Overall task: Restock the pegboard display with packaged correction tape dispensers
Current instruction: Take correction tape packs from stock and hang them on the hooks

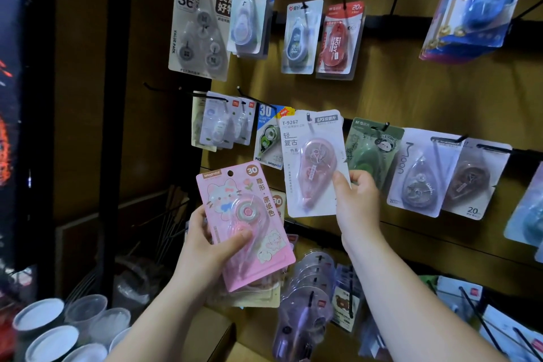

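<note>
Both hands are raised in front of the display, and each is grasping one pack. The left hand (205, 241) is closed round the lower left edge of a pink pack (258, 256) of correction tape, with the thumb laid across its front and the fingers tucked behind. The pink pack is held tilted, off the hooks and below the middle row. The right hand (357, 200) is pinching the lower right corner of a white pack (293, 161), thumb in front. That pack is held up against the middle row, its top hole level with a black hook (309, 118); whether it is threaded on cannot be told.

Behind the hands, a brown pegboard (396, 91) is hung with rows of packs on black hooks. In the top row a blue pack (476, 6) is seen far right, a grey value pack (197, 29) far left, and a red pack (339, 40) between them. In the middle row a green pack (373, 150) is hung just right of the white pack, partly hidden by the right hand. Clear plastic cups (58, 326) are stacked at the lower left.
</note>
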### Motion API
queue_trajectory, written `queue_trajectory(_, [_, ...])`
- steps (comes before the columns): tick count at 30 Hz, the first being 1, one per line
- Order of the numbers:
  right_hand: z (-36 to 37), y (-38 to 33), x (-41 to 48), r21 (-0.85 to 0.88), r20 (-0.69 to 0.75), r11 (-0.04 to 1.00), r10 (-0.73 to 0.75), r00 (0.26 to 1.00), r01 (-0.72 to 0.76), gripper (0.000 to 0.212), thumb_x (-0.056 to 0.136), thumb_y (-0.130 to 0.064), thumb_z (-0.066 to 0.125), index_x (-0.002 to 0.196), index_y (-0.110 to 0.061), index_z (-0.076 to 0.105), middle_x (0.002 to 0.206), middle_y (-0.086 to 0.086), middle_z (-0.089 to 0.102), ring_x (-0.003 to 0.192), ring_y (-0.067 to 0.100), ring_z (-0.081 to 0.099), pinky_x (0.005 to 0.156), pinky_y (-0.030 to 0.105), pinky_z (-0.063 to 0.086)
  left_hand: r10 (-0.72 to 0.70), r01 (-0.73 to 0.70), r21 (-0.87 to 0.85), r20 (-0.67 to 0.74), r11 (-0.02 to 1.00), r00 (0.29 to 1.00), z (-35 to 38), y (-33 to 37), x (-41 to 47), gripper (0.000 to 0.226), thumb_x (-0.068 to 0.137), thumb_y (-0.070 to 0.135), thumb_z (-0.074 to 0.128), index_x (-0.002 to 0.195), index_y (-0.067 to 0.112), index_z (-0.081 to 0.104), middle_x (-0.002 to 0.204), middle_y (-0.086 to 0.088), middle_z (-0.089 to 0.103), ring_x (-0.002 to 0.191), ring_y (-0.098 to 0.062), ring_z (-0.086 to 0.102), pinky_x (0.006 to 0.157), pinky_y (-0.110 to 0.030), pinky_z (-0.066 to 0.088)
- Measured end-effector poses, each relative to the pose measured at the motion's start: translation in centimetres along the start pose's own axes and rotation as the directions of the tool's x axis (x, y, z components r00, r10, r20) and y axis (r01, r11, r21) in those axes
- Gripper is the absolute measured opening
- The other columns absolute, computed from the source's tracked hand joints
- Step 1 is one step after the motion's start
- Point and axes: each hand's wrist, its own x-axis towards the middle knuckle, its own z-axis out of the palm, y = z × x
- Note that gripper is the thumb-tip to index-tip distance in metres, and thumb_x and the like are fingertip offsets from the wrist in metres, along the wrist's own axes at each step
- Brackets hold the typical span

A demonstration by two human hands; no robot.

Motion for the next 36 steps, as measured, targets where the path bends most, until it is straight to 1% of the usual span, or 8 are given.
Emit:
queue_trajectory(13, [1.5, 1.1, 4.3, -0.315, -0.044, 0.948, 0.032, 0.999, -0.044, 0.018, 0.095, -0.019, 0.040, 0.100, -0.004, 0.047, 0.071, 0.003, 0.043, 0.079, 0.023, 0.043, 0.067, 0.028, 0.032, 0.057, -0.056, -0.017, 0.031, 0.998, 0.998, -0.3, 0.5, 0.1, 0.048, 0.068, -0.001, 0.068, 0.090, 0.034, 0.044, 0.099, 0.001, 0.062, 0.087, -0.018, 0.064, 0.056, -0.022, 0.054])
queue_trajectory(19, [1.1, 1.6, 2.4, -0.181, 0.003, 0.979, 0.099, 0.995, -0.097, 0.032, 0.093, -0.017, 0.045, 0.121, -0.003, 0.041, 0.074, -0.004, 0.048, 0.073, 0.017, 0.047, 0.068, 0.025, 0.037, 0.068, -0.068, -0.048, 0.005, 0.997, 0.998, 0.0, 1.1, -0.2, 0.045, 0.069, 0.002, 0.071, 0.089, 0.034, 0.046, 0.100, 0.002, 0.062, 0.087, -0.018, 0.064, 0.055, -0.021, 0.055])
queue_trajectory(21, [0.5, 1.5, 0.4, -0.103, 0.039, 0.991, 0.095, 0.995, -0.090, 0.034, 0.092, -0.017, 0.047, 0.123, -0.005, 0.039, 0.093, 0.000, 0.052, 0.077, 0.012, 0.049, 0.061, 0.012, 0.040, 0.083, -0.082, -0.065, 0.011, 0.995, 0.997, 0.6, 1.6, -0.5, 0.044, 0.067, 0.010, 0.076, 0.090, 0.034, 0.047, 0.100, 0.002, 0.063, 0.087, -0.018, 0.064, 0.053, -0.020, 0.056])
queue_trajectory(25, [-1.3, 1.2, -4.1, 0.009, 0.208, 0.998, 0.063, 0.976, -0.067, 0.012, 0.086, -0.022, 0.058, 0.092, -0.018, 0.049, 0.103, 0.005, 0.053, 0.078, 0.004, 0.049, 0.067, 0.011, 0.040, 0.095, -0.089, -0.095, 0.058, 0.992, 0.994, 2.0, 2.6, -1.4, 0.049, 0.061, 0.008, 0.078, 0.092, 0.033, 0.050, 0.098, 0.002, 0.066, 0.085, -0.019, 0.067, 0.056, -0.024, 0.058])
queue_trajectory(27, [-2.0, 0.6, -5.8, 0.016, 0.346, 0.999, 0.026, 0.938, -0.034, 0.028, 0.067, -0.041, 0.070, 0.083, -0.025, 0.053, 0.107, 0.010, 0.057, 0.089, 0.014, 0.055, 0.074, 0.019, 0.044, 0.111, -0.104, -0.104, 0.071, 0.989, 0.991, 2.9, 3.1, -1.8, 0.049, 0.057, 0.017, 0.080, 0.094, 0.031, 0.052, 0.098, 0.003, 0.067, 0.079, -0.012, 0.070, 0.058, -0.022, 0.057])
queue_trajectory(30, [-3.1, -0.5, -6.7, -0.013, 0.296, 1.000, -0.019, 0.955, 0.024, 0.051, 0.040, -0.055, 0.064, 0.084, -0.034, 0.049, 0.108, 0.002, 0.053, 0.099, 0.020, 0.056, 0.084, 0.027, 0.046, 0.144, -0.134, -0.111, 0.088, 0.985, 0.986, 4.3, 4.0, -2.4, 0.049, 0.053, 0.019, 0.074, 0.096, 0.030, 0.051, 0.098, 0.004, 0.067, 0.075, -0.006, 0.070, 0.056, -0.017, 0.055])
queue_trajectory(33, [-4.4, -1.8, -6.6, -0.054, 0.225, 0.995, -0.064, 0.972, 0.079, 0.050, 0.046, -0.046, 0.072, 0.086, -0.041, 0.042, 0.103, -0.011, 0.048, 0.098, 0.013, 0.052, 0.087, 0.023, 0.045, 0.150, -0.141, -0.088, 0.108, 0.986, 0.983, 5.7, 4.8, -2.9, 0.064, 0.050, 0.016, 0.083, 0.103, 0.028, 0.049, 0.102, 0.003, 0.065, 0.086, -0.014, 0.068, 0.067, -0.028, 0.056])
queue_trajectory(36, [-5.4, -2.6, -6.0, -0.093, 0.244, 0.982, -0.136, 0.960, 0.163, 0.033, 0.068, -0.022, 0.077, 0.076, -0.032, 0.047, 0.093, -0.008, 0.048, 0.082, 0.000, 0.050, 0.070, 0.001, 0.040, 0.137, -0.124, -0.102, 0.131, 0.987, 0.982, 7.0, 5.2, -3.3, 0.063, 0.051, 0.018, 0.083, 0.105, 0.025, 0.049, 0.106, -0.002, 0.065, 0.094, -0.022, 0.065, 0.076, -0.038, 0.054])
